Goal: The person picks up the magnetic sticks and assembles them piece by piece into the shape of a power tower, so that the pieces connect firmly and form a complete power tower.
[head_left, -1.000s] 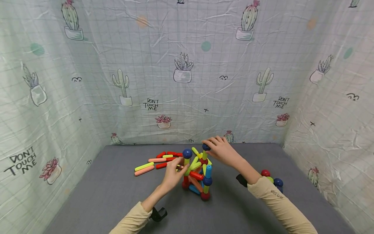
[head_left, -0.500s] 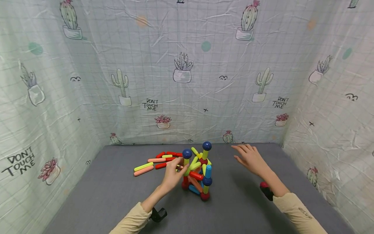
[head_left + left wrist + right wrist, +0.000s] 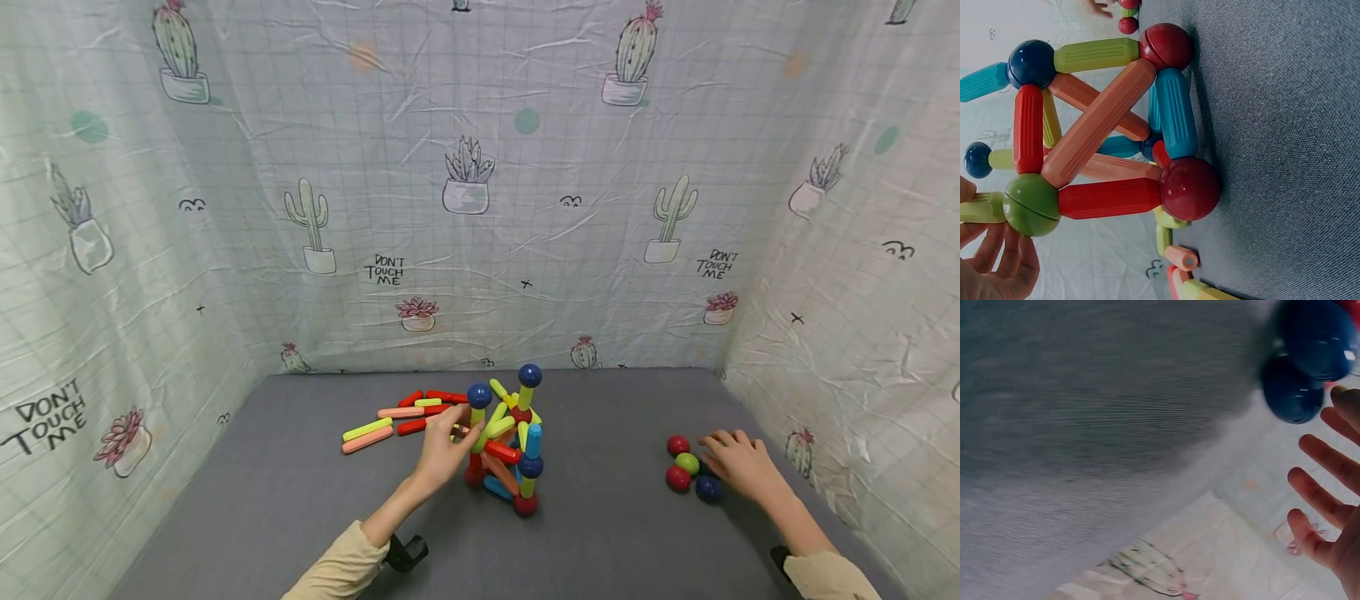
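Observation:
A framework of coloured magnetic rods and balls stands mid-table. My left hand [image 3: 442, 446] pinches its upright yellow-green rod [image 3: 984, 207], which joins a green ball [image 3: 1032, 205] and has a dark blue ball [image 3: 480, 396] on top. Another dark blue ball [image 3: 529, 375] crowns the rear post, and a light blue rod [image 3: 533, 441] points up at the front right. Over at the right, my right hand [image 3: 742, 468] reaches beside loose balls: a green ball [image 3: 687, 463], red balls [image 3: 678, 478] and blue balls [image 3: 708, 488]. Its fingers [image 3: 1329, 459] are spread and hold nothing.
Loose red rods [image 3: 413, 426], a salmon rod [image 3: 367, 440] and yellow-green rods [image 3: 367, 430] lie left of the framework. Patterned cloth [image 3: 465, 292] hangs behind the grey table [image 3: 600, 533] and along both sides.
My right hand has let go of the rear post's dark blue ball and travelled right, down to the loose balls. The left hand keeps its pinch in the same place.

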The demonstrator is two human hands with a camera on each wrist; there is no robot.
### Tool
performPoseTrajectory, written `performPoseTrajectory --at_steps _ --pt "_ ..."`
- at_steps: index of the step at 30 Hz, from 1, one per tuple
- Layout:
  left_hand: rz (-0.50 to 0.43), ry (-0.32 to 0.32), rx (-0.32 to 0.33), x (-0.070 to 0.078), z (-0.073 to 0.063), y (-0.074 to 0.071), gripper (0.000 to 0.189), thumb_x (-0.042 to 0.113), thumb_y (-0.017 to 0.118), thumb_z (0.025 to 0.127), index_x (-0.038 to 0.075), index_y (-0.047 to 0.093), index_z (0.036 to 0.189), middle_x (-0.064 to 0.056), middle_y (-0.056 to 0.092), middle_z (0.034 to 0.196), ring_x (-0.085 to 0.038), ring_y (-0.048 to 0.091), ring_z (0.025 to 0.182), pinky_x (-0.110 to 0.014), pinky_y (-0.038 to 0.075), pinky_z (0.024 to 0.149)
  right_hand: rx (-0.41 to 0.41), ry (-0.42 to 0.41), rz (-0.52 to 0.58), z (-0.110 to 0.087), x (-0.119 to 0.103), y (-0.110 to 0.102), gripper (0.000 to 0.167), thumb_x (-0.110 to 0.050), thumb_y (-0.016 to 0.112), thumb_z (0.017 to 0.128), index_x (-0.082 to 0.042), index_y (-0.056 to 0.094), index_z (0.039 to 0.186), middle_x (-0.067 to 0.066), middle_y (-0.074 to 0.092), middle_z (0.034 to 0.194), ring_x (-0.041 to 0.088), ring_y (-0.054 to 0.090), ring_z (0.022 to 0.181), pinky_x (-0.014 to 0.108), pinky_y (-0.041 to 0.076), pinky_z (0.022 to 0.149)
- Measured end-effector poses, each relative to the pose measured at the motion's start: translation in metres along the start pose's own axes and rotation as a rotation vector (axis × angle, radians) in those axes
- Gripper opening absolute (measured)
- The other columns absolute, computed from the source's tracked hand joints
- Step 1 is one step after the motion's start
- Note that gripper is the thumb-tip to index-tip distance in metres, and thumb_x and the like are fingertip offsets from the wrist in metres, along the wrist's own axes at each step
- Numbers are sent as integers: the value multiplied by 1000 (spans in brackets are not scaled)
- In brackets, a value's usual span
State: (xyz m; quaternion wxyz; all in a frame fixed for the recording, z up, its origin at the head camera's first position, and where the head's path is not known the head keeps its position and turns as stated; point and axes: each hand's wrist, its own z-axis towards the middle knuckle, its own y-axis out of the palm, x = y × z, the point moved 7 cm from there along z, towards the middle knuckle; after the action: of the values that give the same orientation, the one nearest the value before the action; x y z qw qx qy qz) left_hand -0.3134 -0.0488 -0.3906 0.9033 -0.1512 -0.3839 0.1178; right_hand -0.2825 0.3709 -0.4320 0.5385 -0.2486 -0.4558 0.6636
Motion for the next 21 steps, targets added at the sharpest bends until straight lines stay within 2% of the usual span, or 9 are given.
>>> performPoseTrajectory --at_steps 6,10,14,17,21 --pt "7 0 0 0 0 0 8 3 64 79 6 61 85 -3 59 76 -11 57 68 -25 51 56 -153 87 62 -10 9 16 21 -22 63 80 -12 65 98 7 64 90 26 50 76 37 31 57" --pt "14 4 -2 0 0 0 8 5 64 79 9 60 84 -3 59 76 -11 58 68 -23 51 57 -234 104 89 -10 10 22 22 -24 60 83 -11 64 100 8 66 90 25 51 74 36 30 55" --pt "16 5 -2 0 0 0 10 4 65 79 8 61 86 -3 60 77 -10 58 68 -23 51 57 -193 71 63 -7 6 18 23 -21 64 80 -10 63 99 7 63 86 25 50 72 36 31 55" --pt "19 16 -2 0 0 0 10 4 64 79 9 61 87 -3 60 77 -11 58 68 -22 50 57 -122 50 16 -3 2 12 25 -19 67 76 -9 62 99 6 57 83 26 49 71 36 31 55" --pt "26 19 -3 0 0 0 10 5 64 79 10 61 87 -4 60 77 -11 58 67 -20 50 56 -19 10 -26 9 -10 -4 34 -20 71 72 -6 60 100 10 56 86 32 51 77 42 37 59"
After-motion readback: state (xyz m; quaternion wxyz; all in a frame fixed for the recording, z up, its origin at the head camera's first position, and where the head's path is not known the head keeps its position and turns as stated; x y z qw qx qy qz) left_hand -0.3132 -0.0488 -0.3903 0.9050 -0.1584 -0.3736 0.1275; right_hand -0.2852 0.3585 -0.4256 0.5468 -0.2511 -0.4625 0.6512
